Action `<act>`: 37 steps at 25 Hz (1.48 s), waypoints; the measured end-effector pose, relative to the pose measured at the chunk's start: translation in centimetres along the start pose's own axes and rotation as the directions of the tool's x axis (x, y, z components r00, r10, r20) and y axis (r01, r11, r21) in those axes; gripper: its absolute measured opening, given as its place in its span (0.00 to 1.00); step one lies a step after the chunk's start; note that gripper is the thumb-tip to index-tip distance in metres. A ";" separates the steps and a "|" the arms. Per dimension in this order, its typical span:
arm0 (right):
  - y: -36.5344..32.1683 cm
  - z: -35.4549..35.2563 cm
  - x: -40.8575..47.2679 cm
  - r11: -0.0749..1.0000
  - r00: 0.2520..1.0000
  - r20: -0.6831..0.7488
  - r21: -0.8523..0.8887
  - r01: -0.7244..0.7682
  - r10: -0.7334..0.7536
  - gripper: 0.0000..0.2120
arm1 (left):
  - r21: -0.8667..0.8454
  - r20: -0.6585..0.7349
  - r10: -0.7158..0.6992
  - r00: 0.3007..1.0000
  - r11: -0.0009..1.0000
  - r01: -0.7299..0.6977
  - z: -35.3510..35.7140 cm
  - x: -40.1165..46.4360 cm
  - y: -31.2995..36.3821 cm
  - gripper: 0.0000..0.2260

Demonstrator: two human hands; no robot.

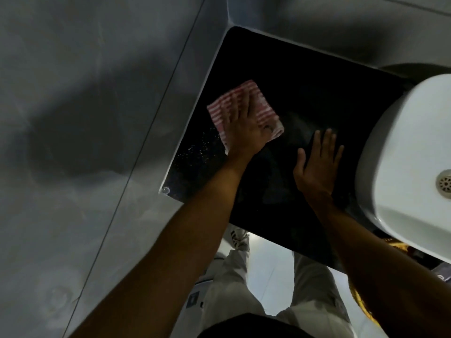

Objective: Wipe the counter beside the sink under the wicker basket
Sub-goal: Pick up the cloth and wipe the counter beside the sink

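A black speckled counter (305, 93) fills the corner beside a white sink (405, 154). My left hand (244, 128) lies flat on a folded red-and-white striped cloth (263, 108), pressing it onto the counter near its left edge. Resting flat on the bare counter close to the sink's rim is my right hand (317, 164), fingers spread and holding nothing. No wicker basket shows on the counter; a yellowish woven thing (358, 296) peeks out by my right forearm, below the sink.
Grey tiled walls (97, 118) close in the counter at the left and back. The sink's drain (445, 184) shows at the right edge. Below the counter's front edge are my light trousers (231, 276) and a shoe (238, 237) on a pale floor.
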State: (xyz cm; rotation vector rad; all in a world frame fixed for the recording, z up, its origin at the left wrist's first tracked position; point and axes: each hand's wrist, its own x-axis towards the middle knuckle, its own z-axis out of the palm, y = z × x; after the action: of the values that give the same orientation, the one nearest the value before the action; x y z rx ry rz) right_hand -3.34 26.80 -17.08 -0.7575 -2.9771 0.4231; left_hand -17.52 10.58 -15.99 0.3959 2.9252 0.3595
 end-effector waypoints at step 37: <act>-0.3 0.0 -0.6 0.995 1.000 0.005 -0.098 0.021 -0.021 0.39 | -0.005 -0.013 0.110 0.994 0.994 -0.110 4.2 -26.1 -0.7 0.27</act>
State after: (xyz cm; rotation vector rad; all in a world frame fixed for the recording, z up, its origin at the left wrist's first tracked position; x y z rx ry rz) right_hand -2.97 26.32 -16.97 -0.7335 -3.0255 0.2797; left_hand 7.99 3.52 -16.74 0.5570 2.9210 0.3865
